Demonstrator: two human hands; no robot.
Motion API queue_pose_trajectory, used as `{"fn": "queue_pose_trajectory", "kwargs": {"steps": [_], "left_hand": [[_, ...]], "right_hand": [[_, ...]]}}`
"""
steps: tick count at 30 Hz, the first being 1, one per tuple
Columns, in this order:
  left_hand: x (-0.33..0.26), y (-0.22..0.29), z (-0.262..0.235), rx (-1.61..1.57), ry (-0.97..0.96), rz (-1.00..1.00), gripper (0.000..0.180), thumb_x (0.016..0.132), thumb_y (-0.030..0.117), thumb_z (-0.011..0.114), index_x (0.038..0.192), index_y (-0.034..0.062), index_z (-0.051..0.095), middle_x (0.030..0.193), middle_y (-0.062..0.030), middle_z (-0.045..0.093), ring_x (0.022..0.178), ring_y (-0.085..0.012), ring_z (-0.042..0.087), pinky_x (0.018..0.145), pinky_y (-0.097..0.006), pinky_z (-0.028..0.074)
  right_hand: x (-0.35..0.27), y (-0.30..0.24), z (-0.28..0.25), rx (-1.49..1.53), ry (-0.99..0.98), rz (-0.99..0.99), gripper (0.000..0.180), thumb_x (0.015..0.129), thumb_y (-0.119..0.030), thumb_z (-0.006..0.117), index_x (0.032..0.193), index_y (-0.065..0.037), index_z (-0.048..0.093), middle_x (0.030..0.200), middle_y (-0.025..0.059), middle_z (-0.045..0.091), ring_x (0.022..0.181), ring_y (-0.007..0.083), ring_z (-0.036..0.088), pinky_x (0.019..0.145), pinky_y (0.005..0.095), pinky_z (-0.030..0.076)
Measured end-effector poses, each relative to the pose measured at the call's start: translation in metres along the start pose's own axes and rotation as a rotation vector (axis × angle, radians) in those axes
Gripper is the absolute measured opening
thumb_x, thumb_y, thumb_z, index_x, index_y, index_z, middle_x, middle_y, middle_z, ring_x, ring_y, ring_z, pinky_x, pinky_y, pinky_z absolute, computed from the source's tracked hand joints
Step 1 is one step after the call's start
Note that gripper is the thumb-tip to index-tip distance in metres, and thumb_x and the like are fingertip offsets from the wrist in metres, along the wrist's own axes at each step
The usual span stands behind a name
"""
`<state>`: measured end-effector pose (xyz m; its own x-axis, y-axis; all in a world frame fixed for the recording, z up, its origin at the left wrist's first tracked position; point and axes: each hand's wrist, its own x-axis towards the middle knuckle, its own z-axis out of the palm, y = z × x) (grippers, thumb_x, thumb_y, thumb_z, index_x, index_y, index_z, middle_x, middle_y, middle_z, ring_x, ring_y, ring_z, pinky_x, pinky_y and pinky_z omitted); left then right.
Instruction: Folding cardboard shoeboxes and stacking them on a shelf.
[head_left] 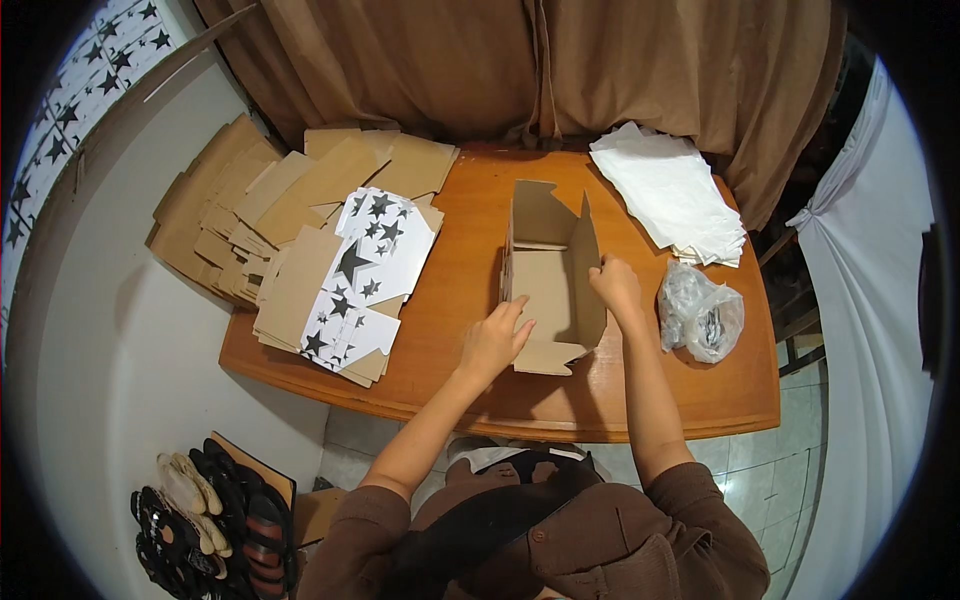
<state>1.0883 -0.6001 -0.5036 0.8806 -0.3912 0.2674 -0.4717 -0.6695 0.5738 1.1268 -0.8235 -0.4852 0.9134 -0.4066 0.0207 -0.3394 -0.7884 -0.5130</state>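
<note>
Box (545, 290) of brown cardboard, standing open-topped on a varnished wooden table (465, 255), between left hand (492, 343) and right hand (616, 287).
Being flanked at left by flat cardboard pieces (222, 222) and a white star-printed card (362, 262), at right by thin white paper (665, 190) and a crumpled clear plastic bag (700, 312); being backed by folds of brown curtain (400, 65). Showing a matte inside and angular flaps (547, 357). Touching the left edge with thumb and fingers spread, grip impossible to tell; pinching the right wall with fingers curled.
</note>
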Motion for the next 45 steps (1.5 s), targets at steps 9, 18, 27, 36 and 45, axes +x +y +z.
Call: {"fn": "queue_pose_trajectory", "kwargs": {"steps": [9, 18, 27, 36, 45], "left_hand": [[0.001, -0.019, 0.008, 0.656, 0.286, 0.343, 0.057, 0.072, 0.049, 0.065, 0.109, 0.0062, 0.060, 0.141, -0.0070, 0.035, 0.131, -0.0211, 0.028, 0.102, -0.049, 0.025], [0.000, -0.038, 0.003, 0.511, 0.044, 0.218, 0.070, 0.068, 0.056, 0.065, 0.105, -0.0029, 0.058, 0.105, -0.0188, 0.061, 0.101, -0.0308, 0.058, 0.095, -0.045, 0.038], [0.027, -0.031, -0.002, 0.419, -0.364, -0.095, 0.098, 0.063, 0.069, 0.062, 0.128, -0.0018, 0.041, 0.088, -0.0217, 0.062, 0.077, -0.0340, 0.064, 0.066, -0.040, 0.052], [0.034, -0.020, 0.006, 0.471, -0.604, -0.196, 0.125, 0.053, 0.086, 0.054, 0.141, 0.0018, 0.026, 0.099, -0.0242, 0.061, 0.088, -0.0320, 0.064, 0.073, -0.039, 0.051], [0.032, -0.037, 0.021, 0.429, -0.452, -0.023, 0.119, 0.054, 0.083, 0.055, 0.146, 0.0182, 0.017, 0.150, -0.0206, -0.002, 0.140, -0.0348, 0.002, 0.109, -0.055, 0.008]], "right_hand": [[0.004, 0.019, 0.012, 0.087, 0.007, -0.012, 0.036, 0.081, -0.020, 0.044, 0.104, 0.005, 0.058, 0.101, 0.0276, 0.060, 0.094, 0.0408, 0.058, 0.084, 0.0456, 0.045], [0.001, 0.013, 0.015, 0.150, -0.015, -0.044, 0.035, 0.084, -0.017, 0.040, 0.105, 0.007, 0.054, 0.107, 0.0283, 0.055, 0.096, 0.0428, 0.055, 0.085, 0.0475, 0.043], [-0.016, -0.018, 0.016, 0.030, -0.034, -0.110, 0.032, 0.084, -0.015, 0.042, 0.103, 0.007, 0.055, 0.104, 0.0258, 0.054, 0.093, 0.0412, 0.056, 0.081, 0.0491, 0.045], [-0.017, -0.004, 0.044, 0.163, -0.058, -0.209, 0.041, 0.078, -0.026, 0.057, 0.108, 0.002, 0.054, 0.108, 0.0243, 0.050, 0.103, 0.0403, 0.049, 0.085, 0.0477, 0.042], [-0.032, 0.000, 0.089, 0.150, 0.128, -0.261, 0.049, 0.076, -0.026, 0.064, 0.115, -0.002, 0.048, 0.124, 0.0304, 0.037, 0.116, 0.0459, 0.037, 0.093, 0.0504, 0.038]]}}
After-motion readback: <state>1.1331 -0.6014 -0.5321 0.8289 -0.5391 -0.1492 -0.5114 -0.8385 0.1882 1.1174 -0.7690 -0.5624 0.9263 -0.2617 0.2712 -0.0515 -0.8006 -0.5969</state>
